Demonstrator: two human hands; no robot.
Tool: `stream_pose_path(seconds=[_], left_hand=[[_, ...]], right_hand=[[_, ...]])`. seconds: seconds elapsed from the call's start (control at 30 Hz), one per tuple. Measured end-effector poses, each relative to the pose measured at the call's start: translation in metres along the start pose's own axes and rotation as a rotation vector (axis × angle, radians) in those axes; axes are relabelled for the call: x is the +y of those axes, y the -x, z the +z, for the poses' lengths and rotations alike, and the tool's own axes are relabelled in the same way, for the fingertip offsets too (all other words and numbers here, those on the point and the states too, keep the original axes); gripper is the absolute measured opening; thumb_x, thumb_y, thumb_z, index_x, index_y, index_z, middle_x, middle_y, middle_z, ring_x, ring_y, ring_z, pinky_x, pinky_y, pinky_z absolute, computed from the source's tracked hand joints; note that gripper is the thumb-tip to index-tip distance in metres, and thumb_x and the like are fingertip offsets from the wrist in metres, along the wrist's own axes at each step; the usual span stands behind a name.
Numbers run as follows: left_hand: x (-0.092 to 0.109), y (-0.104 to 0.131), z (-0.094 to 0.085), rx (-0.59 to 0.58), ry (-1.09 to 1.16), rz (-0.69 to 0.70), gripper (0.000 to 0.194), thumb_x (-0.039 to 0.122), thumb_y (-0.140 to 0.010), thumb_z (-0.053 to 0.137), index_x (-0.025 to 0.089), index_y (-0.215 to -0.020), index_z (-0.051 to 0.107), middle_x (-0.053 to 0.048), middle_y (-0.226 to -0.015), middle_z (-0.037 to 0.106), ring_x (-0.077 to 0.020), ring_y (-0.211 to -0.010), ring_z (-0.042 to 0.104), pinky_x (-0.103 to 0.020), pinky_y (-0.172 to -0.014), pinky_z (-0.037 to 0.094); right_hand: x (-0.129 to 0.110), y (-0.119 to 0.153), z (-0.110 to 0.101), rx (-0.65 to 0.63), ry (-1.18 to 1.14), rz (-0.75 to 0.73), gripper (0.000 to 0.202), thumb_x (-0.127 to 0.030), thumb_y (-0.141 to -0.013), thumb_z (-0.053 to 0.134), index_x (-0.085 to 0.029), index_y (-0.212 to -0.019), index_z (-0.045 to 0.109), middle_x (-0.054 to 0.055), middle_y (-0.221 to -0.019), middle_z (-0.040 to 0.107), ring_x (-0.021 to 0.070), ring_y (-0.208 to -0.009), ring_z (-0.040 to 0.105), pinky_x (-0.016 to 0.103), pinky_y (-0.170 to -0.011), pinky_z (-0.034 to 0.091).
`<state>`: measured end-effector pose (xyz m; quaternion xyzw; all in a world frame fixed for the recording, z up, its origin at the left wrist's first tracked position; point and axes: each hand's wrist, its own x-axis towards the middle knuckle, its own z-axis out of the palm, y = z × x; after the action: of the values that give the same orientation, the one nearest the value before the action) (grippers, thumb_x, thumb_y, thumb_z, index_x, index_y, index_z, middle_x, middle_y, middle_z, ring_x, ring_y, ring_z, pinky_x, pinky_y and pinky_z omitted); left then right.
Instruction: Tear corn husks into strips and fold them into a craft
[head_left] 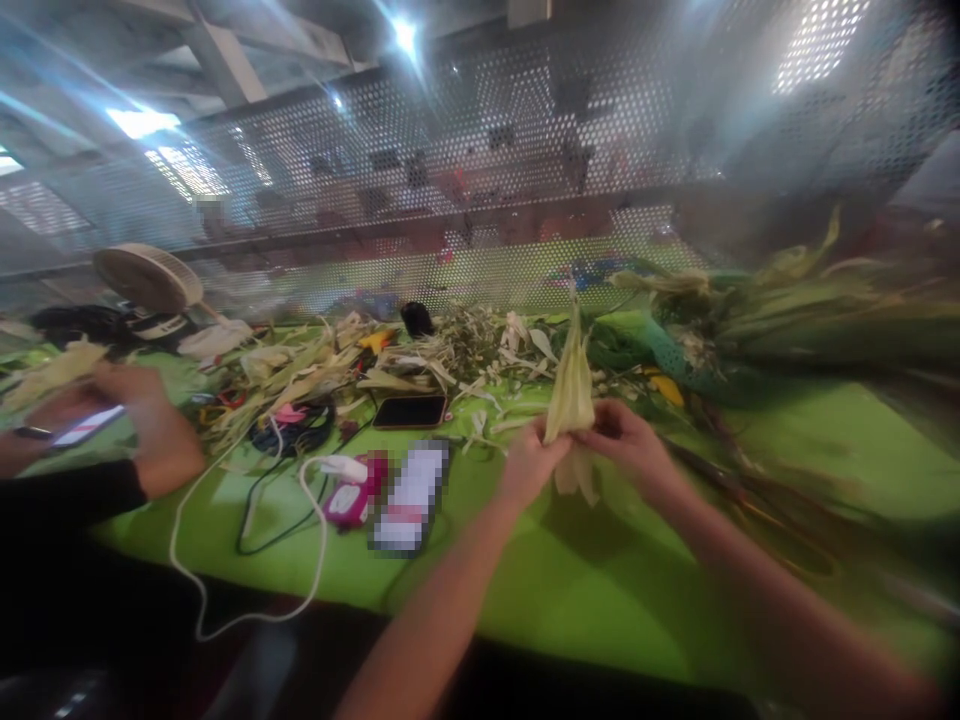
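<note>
Between my two hands a pale green-yellow corn husk (572, 390) stands upright, its narrow tip pointing up and some loose ends hanging below. My left hand (534, 455) pinches its lower left side. On the lower right side, the fingers of my right hand (626, 440) are closed on the same husk. Both hands are held above the green table (510, 600). Loose husk pieces (480, 370) lie scattered just behind them. The finger pads are partly hidden by the husk.
A phone (410, 412), a second lit phone (411, 500) and a pink power strip (358, 492) with a white cable lie left of my arms. A green basket (675, 345) with long husks stands right. At left, another person's hands (139, 400) hold a phone near a fan (150, 278).
</note>
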<state>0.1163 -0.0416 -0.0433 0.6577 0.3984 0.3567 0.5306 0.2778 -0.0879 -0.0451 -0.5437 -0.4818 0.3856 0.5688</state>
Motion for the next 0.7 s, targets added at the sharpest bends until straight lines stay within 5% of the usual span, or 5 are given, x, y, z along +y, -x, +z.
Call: stream_pose_path(seconds=[0.23, 0.7], left_hand=[[0.000, 0.000, 0.000, 0.002, 0.032, 0.021, 0.032, 0.026, -0.077, 0.068, 0.016, -0.108, 0.068, -0.010, -0.106, 0.072, -0.0241, -0.096, 0.066, -0.035, -0.085, 0.051], [0.003, 0.001, 0.001, 0.061, -0.179, 0.131, 0.017, 0.026, -0.084, 0.061, 0.018, -0.098, 0.066, -0.006, -0.097, 0.072, -0.0209, -0.089, 0.066, -0.032, -0.082, 0.049]], right_hand=[[-0.006, 0.004, 0.001, -0.009, 0.056, -0.027, 0.026, -0.042, -0.072, 0.074, -0.019, -0.073, 0.063, -0.001, -0.068, 0.057, 0.0144, -0.064, 0.052, 0.027, -0.059, 0.041], [0.007, 0.002, -0.001, 0.014, 0.260, -0.073, 0.020, -0.038, -0.076, 0.064, -0.018, -0.075, 0.066, -0.001, -0.066, 0.058, 0.0147, -0.062, 0.049, 0.026, -0.058, 0.036]])
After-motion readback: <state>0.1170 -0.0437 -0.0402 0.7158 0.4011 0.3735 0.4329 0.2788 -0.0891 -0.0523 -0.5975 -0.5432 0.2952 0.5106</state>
